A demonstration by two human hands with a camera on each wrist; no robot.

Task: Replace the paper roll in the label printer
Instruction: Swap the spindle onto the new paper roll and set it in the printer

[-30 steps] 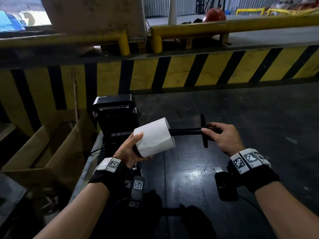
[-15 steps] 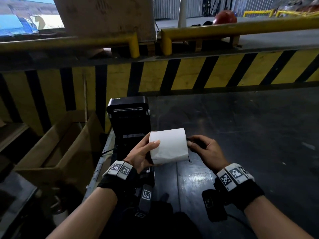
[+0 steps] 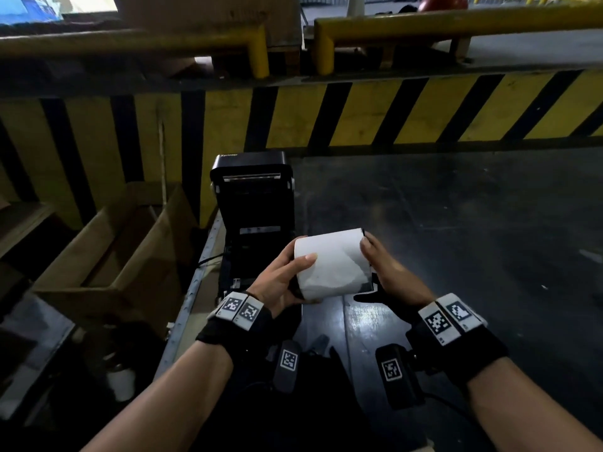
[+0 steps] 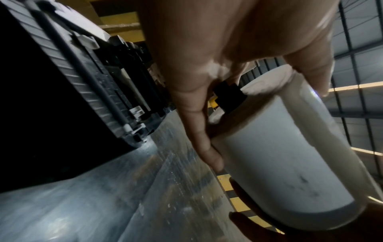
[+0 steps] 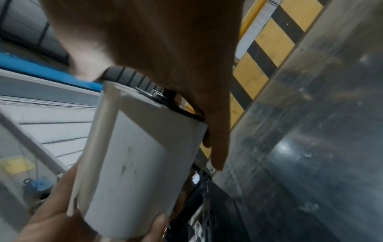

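A white paper roll lies sideways between my two hands, above the dark table. My left hand grips its left end, thumb laid across the paper. My right hand holds the right end, where the black spindle flange sits against the roll. A black spindle tip pokes out of the roll by my left fingers. In the right wrist view the roll has a loose outer edge. The black label printer stands open just beyond my left hand.
The printer sits at the table's metal left edge. An open cardboard box stands lower on the left. A yellow-and-black striped barrier with yellow rails closes off the far side.
My right hand has pushed the black spindle leftward into the roll; its shaft is hidden inside. Both hands have come together on the roll, closer to the printer.
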